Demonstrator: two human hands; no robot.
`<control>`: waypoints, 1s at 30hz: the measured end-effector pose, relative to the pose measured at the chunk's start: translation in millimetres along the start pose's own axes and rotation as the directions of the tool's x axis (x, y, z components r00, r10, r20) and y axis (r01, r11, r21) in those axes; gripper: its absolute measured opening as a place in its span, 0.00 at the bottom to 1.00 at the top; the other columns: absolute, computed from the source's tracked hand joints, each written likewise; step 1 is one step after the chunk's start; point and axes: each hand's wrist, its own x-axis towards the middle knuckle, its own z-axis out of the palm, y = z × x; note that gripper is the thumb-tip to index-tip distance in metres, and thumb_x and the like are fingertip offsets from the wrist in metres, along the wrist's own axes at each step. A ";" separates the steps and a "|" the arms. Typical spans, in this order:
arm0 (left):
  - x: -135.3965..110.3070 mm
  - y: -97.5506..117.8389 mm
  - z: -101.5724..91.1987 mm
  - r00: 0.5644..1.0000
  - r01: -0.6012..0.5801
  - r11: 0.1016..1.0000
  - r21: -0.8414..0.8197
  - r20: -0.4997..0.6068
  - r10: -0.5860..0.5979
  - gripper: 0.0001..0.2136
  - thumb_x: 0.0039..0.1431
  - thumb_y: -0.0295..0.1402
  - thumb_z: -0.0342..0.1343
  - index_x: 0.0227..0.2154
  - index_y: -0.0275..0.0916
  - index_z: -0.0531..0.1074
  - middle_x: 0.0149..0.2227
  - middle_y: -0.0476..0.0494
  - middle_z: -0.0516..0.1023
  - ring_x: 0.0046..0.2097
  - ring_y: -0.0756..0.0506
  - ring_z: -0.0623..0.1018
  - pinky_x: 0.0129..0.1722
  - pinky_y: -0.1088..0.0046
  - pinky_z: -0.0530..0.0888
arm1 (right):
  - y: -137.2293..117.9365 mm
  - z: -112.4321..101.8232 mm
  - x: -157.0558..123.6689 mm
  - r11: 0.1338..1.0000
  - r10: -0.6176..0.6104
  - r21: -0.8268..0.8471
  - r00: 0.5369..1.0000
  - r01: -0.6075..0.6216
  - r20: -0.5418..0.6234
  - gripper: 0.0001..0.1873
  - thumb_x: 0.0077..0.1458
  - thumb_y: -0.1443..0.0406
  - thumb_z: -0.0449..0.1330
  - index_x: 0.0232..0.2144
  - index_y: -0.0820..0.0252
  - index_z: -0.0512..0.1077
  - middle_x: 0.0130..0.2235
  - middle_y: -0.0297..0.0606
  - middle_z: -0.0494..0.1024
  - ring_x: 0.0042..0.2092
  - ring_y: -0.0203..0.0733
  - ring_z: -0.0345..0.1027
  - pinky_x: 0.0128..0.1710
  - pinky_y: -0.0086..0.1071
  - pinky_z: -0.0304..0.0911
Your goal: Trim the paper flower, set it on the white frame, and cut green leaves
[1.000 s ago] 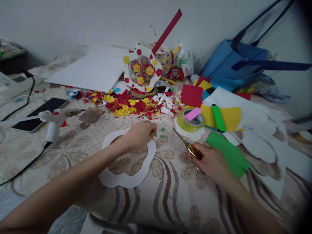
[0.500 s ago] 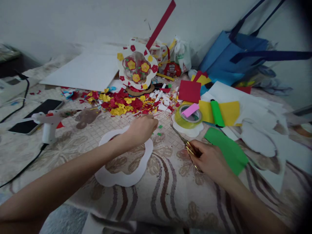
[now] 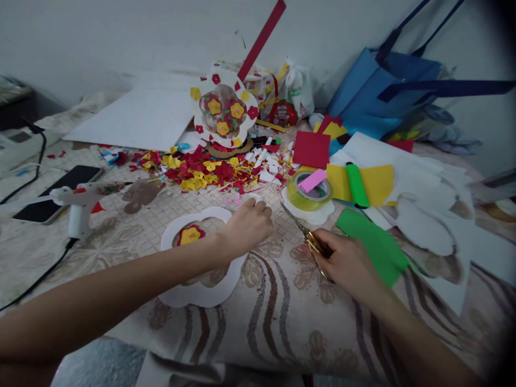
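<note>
Our left hand (image 3: 248, 226): fingers curled together, tips by paper scraps (image 3: 237, 200).
Our right hand (image 3: 346, 263): fingers clamped on scissors (image 3: 304, 232).

Two bare hands show, the left hand (image 3: 246, 228) and the right hand (image 3: 349, 262); one pair of scissors (image 3: 306, 235); one glue gun (image 3: 80, 201); one phone (image 3: 56, 192); one roll of tape (image 3: 308, 192); one green marker (image 3: 357, 185); one green sheet (image 3: 373, 244); one red square of paper (image 3: 311, 149); one blue bag (image 3: 377, 99); two white flower-shaped rings, one lying flat (image 3: 197, 293) and one decorated ring standing behind the scraps (image 3: 224, 110); the red and yellow paper scraps (image 3: 201, 173) lie heaped, too many to count.
</note>
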 end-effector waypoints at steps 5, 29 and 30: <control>-0.7 8.2 4.4 0.999 0.001 0.998 0.060 -0.033 0.001 0.09 0.57 0.21 0.49 0.27 0.33 0.73 0.31 0.38 0.74 0.38 0.39 0.73 0.32 0.64 0.63 | 0.2 -0.4 0.5 1.000 0.024 0.008 1.000 -0.024 0.005 0.14 0.55 0.56 0.54 0.22 0.58 0.63 0.18 0.30 0.67 0.21 0.36 0.59 0.23 0.28 0.50; -2.7 -2.1 2.3 0.999 0.015 1.000 0.015 -0.040 -0.015 0.08 0.57 0.22 0.50 0.28 0.34 0.73 0.32 0.38 0.75 0.38 0.39 0.75 0.33 0.64 0.66 | 4.3 1.5 2.7 0.991 0.078 0.110 0.997 -0.076 -0.013 0.16 0.56 0.54 0.53 0.24 0.58 0.68 0.20 0.32 0.70 0.22 0.37 0.62 0.23 0.28 0.53; -2.0 -3.0 3.1 0.999 0.028 1.000 0.009 -0.041 -0.027 0.08 0.57 0.21 0.49 0.28 0.33 0.73 0.32 0.38 0.75 0.38 0.40 0.75 0.33 0.64 0.66 | 4.1 1.3 2.8 0.990 0.084 0.112 0.996 -0.082 -0.010 0.16 0.56 0.54 0.53 0.24 0.58 0.68 0.20 0.32 0.70 0.22 0.37 0.62 0.23 0.28 0.54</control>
